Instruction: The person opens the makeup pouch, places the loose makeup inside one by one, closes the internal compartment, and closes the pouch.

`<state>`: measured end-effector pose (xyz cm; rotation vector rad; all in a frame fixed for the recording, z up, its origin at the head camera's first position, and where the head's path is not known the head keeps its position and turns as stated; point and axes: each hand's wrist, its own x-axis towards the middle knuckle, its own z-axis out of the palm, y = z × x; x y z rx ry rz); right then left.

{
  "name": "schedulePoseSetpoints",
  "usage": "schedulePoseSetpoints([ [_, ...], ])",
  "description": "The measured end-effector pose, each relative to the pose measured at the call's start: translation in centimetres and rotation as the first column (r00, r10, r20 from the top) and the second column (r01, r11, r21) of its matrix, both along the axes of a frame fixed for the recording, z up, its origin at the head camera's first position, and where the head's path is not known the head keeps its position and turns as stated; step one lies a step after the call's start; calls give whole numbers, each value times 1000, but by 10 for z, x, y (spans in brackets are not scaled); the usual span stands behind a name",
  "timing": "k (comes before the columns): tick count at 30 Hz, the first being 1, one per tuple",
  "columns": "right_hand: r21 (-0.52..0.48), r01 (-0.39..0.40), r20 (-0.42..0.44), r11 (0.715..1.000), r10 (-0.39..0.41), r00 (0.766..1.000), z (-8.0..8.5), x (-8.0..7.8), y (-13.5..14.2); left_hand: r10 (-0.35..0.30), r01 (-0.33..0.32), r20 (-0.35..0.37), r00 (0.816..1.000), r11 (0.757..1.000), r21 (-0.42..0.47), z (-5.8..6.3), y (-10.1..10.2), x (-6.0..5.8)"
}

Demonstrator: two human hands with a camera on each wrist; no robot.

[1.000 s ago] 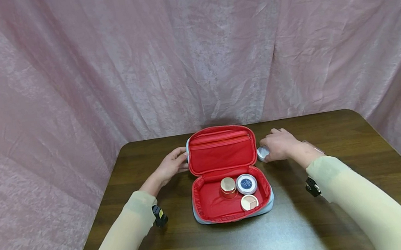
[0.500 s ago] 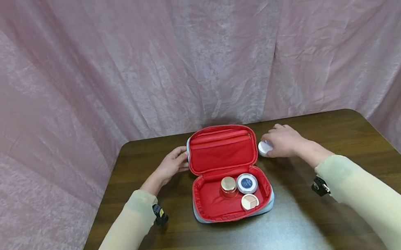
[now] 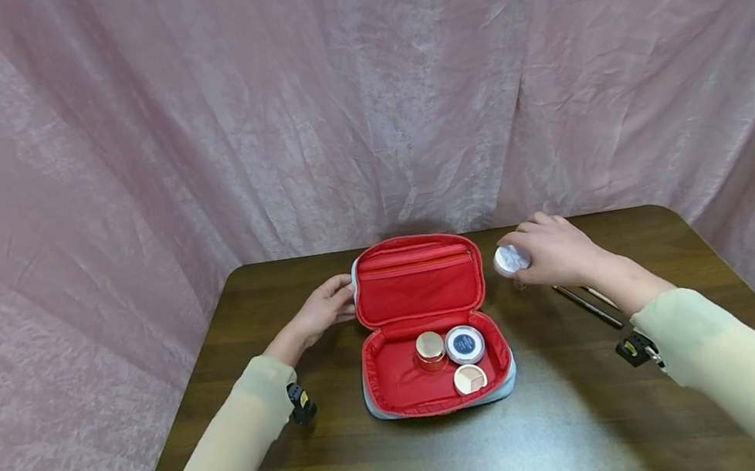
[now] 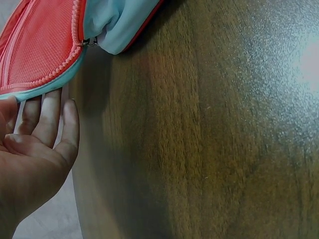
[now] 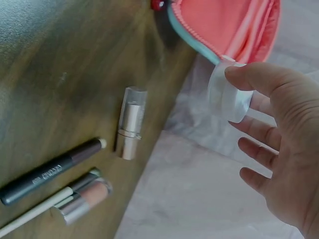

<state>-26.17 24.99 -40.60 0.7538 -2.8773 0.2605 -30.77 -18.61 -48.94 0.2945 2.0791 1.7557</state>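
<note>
A light-blue cosmetic bag (image 3: 372,407) with red lining stands unzipped, its lid (image 3: 419,293) upright. At the lid's left edge my left hand (image 3: 319,310) grips, fingers behind and thumb at the rim; in the left wrist view, the hand (image 4: 37,154) shows the fingertips hidden by the fabric. My right hand (image 3: 554,250) pinches a small round white jar (image 3: 512,260) right of the lid. Thumb and fingers hold that jar (image 5: 229,94) by its sides in the right wrist view. Inside the bag are a gold-lidded jar (image 3: 430,348), a round white-rimmed compact (image 3: 464,344) and a three-shade round palette (image 3: 469,380).
Right of the bag lie a dark pencil-like stick (image 5: 52,169), a slim white-handled tool (image 5: 37,214), a silver-and-pink tube (image 5: 84,199) and a clear-capped lipstick-like tube (image 5: 130,122). A pink curtain (image 3: 363,113) hangs behind the wooden table (image 3: 291,463).
My right hand has lifted the white jar and moved up and to the right, uncovering the thin sticks beneath the wrist. My left hand keeps its place on the lid.
</note>
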Motion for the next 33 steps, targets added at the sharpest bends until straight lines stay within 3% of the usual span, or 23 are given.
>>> schedulePoseSetpoints([
  [4, -19, -39, -51, 999, 37, 998, 10, 7, -1, 3, -3, 1, 1000, 1000, -3, 0, 0, -1],
  [10, -51, -161, -111, 986, 155, 982, 23, 18, -13, 2, -2, 2, 1000, 1000, -7, -1, -2, -1],
  [17, -30, -343, -174, 939, 333, 927, 31, 34, -41, 0, 0, 0, 1000, 1000, -9, -1, -3, 0],
  [24, 40, -448, -133, 893, 449, 884, 30, 49, -70, -3, 3, -13, 1000, 1000, -10, 0, -1, 1],
  [27, 67, -502, -122, 862, 506, 854, 26, 55, -82, -2, 1, -9, 1000, 1000, -13, -1, -1, 0],
  [33, 103, -629, -159, 771, 637, 755, 14, 63, -106, 2, -2, 0, 1000, 1000, -11, 1, -1, 1],
])
